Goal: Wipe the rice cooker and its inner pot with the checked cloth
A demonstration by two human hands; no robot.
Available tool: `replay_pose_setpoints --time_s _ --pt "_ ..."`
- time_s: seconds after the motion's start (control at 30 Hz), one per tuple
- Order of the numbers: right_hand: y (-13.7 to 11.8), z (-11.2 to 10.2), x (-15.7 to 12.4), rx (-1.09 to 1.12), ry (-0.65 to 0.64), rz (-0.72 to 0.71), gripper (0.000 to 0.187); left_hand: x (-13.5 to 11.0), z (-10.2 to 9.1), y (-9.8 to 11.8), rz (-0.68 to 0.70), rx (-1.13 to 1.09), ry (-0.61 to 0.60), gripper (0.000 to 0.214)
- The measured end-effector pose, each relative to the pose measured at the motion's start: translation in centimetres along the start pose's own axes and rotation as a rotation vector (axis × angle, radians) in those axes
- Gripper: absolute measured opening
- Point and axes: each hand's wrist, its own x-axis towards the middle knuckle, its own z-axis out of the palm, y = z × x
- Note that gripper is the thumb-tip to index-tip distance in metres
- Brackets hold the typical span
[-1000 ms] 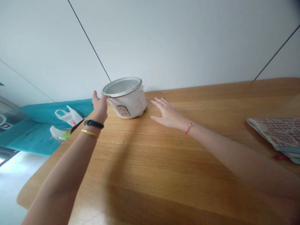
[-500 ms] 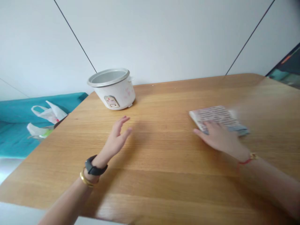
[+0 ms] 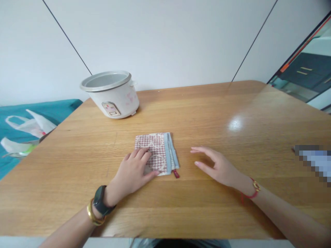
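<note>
Folded patterned cloth [image 3: 155,151], left hand [image 3: 131,172] flat on it, right hand [image 3: 217,166] just beside

txt: none legible | rice cooker [image 3: 113,98] | front label [image 3: 110,109]: too small to read

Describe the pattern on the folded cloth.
The folded cloth shows red-and-white check with a blue edge, clearest in the head view.

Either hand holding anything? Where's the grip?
No firm grip: the left hand rests palm-down on the near left part of the folded cloth. The right hand holds nothing.
</note>
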Motion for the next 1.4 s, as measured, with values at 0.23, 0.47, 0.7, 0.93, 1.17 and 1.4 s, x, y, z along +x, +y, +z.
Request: replay_pose_setpoints --time_s 0.23,0.47,0.7,0.93,1.17,1.4 --pt "3.4 -0.1 0.5 -0.021 0.212 0.122 0.029 -1.7 0.3 -11.7 -0.523 0.153 0.018 0.069" --pt "4.3 0.9 0.7 -0.096 0.299 0.017 0.027 2.7 1.0 -17.6 -0.561 0.029 0.032 0.070" --pt "4.7 0.8 1.1 -0.056 0.374 0.018 0.023 4.2 0.6 -15.5 -0.511 -0.044 0.257 0.067" --pt "5.5 -0.8 3.6 0.164 0.447 0.169 0.036 3.9 1.1 -7.4 -0.265 -1.056 0.209 0.059" --pt "8.7 -2.1 5.7 0.409 0.514 0.199 0.052 6.2 3.6 -6.7 -0.355 -1.336 0.356 0.041" --pt "9.1 -2.2 5.4 0.580 0.510 0.180 0.066 5.9 4.0 -7.6 -0.308 -1.526 0.450 0.031"
